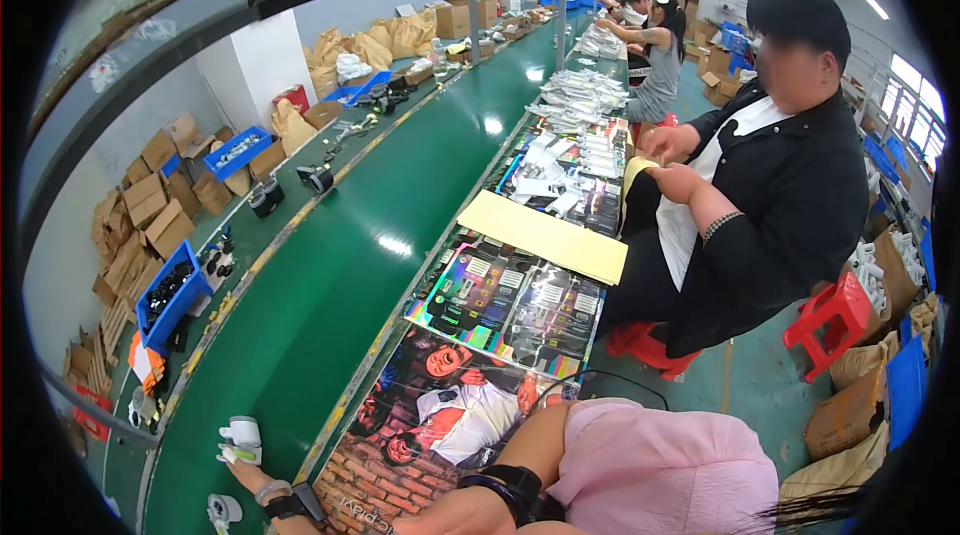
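My left hand (247,476) reaches out over the green belt at the lower left, a bracelet and a black band on its wrist. Its fingers are around the lower part of a small white device (241,431) with a rounded head and a pale green strip. A second white device (224,509) with a round dark-ringed face lies close by on the belt. At the bottom edge is my right hand (440,518), over the printed brick-pattern mat (365,465), with a black strap at the wrist. Its fingers are cut off by the picture's edge, so what they hold is hidden.
The green conveyor belt (350,245) runs away along my left. Glossy printed sheets (500,300), a yellow board (540,235) and white bagged parts (580,95) cover the bench. A co-worker in black (790,175) sits beyond, near red stools (835,320). Blue bins (172,300) stand across the belt.
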Available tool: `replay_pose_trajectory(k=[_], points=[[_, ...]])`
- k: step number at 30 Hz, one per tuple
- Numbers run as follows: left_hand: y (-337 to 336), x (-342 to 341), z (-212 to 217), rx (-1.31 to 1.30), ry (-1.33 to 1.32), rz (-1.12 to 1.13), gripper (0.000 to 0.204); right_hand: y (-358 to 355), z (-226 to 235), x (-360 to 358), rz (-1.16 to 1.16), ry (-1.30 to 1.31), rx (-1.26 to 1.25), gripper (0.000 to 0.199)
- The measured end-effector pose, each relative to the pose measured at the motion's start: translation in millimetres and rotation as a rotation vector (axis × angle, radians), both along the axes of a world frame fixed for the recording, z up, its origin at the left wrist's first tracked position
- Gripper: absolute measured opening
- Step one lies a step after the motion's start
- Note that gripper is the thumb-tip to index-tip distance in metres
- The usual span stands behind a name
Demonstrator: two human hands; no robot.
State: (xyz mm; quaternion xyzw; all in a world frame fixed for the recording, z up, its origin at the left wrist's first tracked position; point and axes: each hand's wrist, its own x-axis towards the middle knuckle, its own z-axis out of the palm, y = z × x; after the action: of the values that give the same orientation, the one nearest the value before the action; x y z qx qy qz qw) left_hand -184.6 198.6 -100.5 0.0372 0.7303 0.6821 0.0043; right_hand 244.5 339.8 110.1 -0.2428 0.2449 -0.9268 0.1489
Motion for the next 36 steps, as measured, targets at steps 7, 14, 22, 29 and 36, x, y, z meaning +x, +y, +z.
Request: replay_pose_trajectory(k=[7,14,22,29,36], points=[[14,69,60,0.065,0.063,0.074,0.045,49,70,108,0.202,0.036,-0.085,0.077],[33,152,104,0.365,-0.113,-0.159,0.045,-11,38,30,0.396,0.021,-0.199,0.085],[71,262,102,0.803,-0.534,-0.63,0.048,40,-10,-67,-0.721,-0.082,0.248,0.033],[73,237,73,0.913,-0.724,-0.724,0.056,58,-103,-133,-0.498,-0.48,0.196,0.032],[70,237,62,1.006,-0.766,-0.681,0.055,69,-118,-147,-0.359,-0.517,0.165,0.025]])
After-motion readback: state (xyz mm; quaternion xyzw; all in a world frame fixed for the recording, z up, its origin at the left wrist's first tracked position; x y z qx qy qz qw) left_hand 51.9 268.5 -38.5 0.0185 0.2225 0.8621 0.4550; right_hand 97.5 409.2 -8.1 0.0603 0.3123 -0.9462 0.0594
